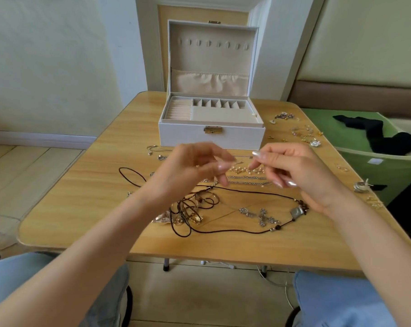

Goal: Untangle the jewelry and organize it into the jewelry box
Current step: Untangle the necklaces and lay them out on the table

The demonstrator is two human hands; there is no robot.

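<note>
Hovering above the light wooden table (81, 208), left hand (188, 168) and right hand (294, 168) each pinch a fine silver chain (243, 157) stretched between them. Tangled dark cord necklaces (190, 208) lie below; open white jewelry box (188, 135) stands behind.

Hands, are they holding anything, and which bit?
The right hand pinches a thin chain in its fingertips; it runs to the blurred left hand, whose hold is unclear.

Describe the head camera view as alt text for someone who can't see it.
The left hand and right hand seem to pinch a thin chain above a wooden table strewn with tangled necklaces; an open white jewelry box stands behind.
</note>
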